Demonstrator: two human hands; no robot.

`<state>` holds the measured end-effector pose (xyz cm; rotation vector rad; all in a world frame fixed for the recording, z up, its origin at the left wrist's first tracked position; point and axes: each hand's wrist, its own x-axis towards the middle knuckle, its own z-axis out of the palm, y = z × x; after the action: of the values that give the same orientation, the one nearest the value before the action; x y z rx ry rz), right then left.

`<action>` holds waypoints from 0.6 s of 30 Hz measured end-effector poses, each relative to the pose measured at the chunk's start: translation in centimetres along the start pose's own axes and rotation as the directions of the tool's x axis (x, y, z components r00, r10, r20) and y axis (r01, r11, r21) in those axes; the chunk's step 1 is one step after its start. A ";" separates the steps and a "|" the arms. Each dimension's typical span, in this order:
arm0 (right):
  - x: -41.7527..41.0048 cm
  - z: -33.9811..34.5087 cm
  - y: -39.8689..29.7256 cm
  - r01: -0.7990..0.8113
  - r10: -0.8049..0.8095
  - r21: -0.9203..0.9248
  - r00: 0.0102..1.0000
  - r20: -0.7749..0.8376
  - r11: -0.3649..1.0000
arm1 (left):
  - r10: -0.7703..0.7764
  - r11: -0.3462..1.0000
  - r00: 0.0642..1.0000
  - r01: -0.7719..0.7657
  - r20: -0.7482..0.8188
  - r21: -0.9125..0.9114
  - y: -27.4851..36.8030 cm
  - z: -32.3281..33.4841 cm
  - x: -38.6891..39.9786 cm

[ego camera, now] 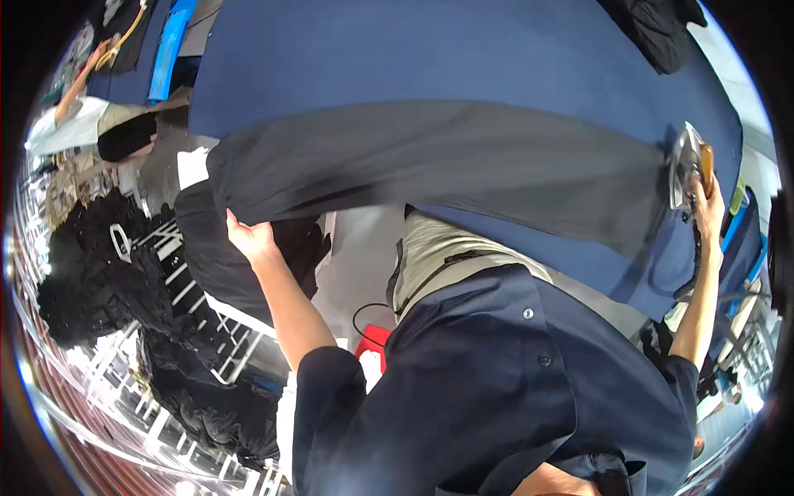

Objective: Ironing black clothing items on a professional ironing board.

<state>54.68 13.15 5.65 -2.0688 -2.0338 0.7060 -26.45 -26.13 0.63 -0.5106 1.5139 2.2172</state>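
Observation:
A long dark grey garment [446, 155], apparently trousers, lies stretched across a blue-covered ironing table [397, 49]. Its left end reaches past the table's edge. There my left hand [251, 239] grips the lower edge of the cloth, with the fingers partly hidden by it. At the other end my right hand [709, 201] is closed around the tan handle of a clothes iron [685, 161]. The iron stands tilted at the garment's right end; whether its soleplate touches the cloth I cannot tell.
Black cloth [664, 37] lies at the table's far right corner. To my left, a white wire rack [186, 291] carries heaped black garments [105, 279]. A red object [374, 338] and a thin cable are on the floor. Another person [80, 124] works at the upper left.

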 end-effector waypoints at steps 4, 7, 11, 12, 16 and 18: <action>-1.4 3.6 -17.5 0.399 -0.399 0.069 0.859 0.320 0.915 | -0.019 0.991 1.000 0.020 0.011 -0.129 1.4 -0.8 0.1; -2.4 10.3 -29.8 0.746 -0.607 -0.005 0.545 0.578 0.666 | 0.012 0.990 1.000 -0.009 0.022 -0.140 1.8 -0.3 -1.1; -8.2 19.4 -44.9 0.903 -0.733 0.262 0.082 0.675 0.342 | 0.104 0.994 0.992 -0.100 0.078 -0.051 1.6 -0.5 -3.7; -9.5 21.9 -47.8 0.903 -0.728 0.307 0.010 0.685 0.301 | 0.074 0.997 0.983 -0.075 0.170 -0.004 1.5 -0.4 -3.9; -12.5 28.4 -58.8 0.878 -0.760 0.445 -0.167 0.628 0.175 | 0.089 0.996 0.968 -0.081 0.235 -0.043 1.8 -0.9 -4.2; -11.4 29.7 -62.6 0.864 -0.747 0.445 -0.134 0.651 0.233 | 0.123 0.991 0.969 -0.109 0.215 -0.078 2.4 -2.2 -3.9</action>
<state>-14.21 -0.23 8.90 0.2174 -3.1904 1.2496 -24.27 -29.46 3.77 -0.1906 1.3913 2.3306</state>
